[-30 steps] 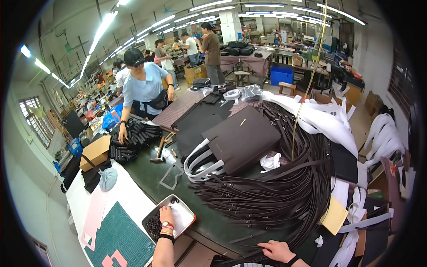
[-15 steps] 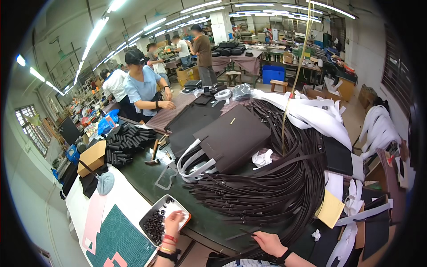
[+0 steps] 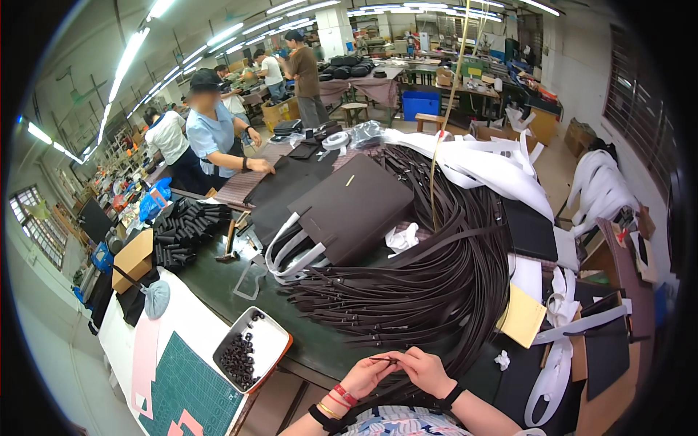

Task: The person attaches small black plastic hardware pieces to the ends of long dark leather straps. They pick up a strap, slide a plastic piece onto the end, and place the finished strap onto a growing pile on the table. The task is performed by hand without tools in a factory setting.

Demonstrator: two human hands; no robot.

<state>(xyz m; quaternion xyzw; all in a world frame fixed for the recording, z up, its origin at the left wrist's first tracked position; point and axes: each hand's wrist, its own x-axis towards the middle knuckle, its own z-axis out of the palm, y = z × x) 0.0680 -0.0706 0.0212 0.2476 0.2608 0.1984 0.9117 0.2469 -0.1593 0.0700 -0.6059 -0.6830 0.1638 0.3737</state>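
At the near edge of the bench, both hands meet over the end of a thin dark strap. The left hand pinches it between fingertips, and the right hand is closed on it too, the two hands touching. Just beyond them spreads a large heap of dark brown straps. Left of the hands sits a white tray holding small black rings, beside a green cutting mat. Farther back lies a dark bag with pale handles.
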